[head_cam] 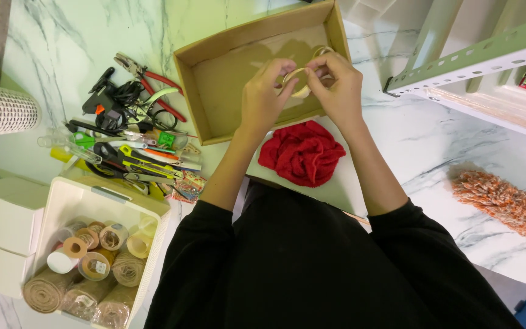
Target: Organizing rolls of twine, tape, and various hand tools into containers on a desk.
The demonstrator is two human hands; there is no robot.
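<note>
- White marble tabletop (433, 131) with grey veins lies under everything, seen from above.
- Held between both hands, over the open cardboard box (197, 79), is a pale ring of ribbon or tape (300, 82); which of the two it is I cannot tell.
- Left hand (264, 97) pinches the ring's near-left edge with thumb and fingertips closed on it.
- Right hand (336, 85) grips the ring's right side, fingers curled over its top.
- A second pale loop (322, 51) shows just beyond the right hand, whether joined to the ring is unclear.
- Just below the grip, between the forearms, a crumpled red cloth (302, 152) rests on the marble beside the box's near wall.
- Left of the grip, beyond the box, a heap of hand tools (129, 137) lies: red-handled pliers, scissors, green and yellow cutters.
- Further down-left, a white bin (86, 195) holds rolls of burlap and ribbon (92, 268).
- White boxes (1, 225) stand at the far left, with a white mesh roll (1, 109) above them.
- Right of the grip, a pale green metal shelf (476, 58) juts in.
- Well down-right, an orange fuzzy duster (506, 204) lies on the marble.
</note>
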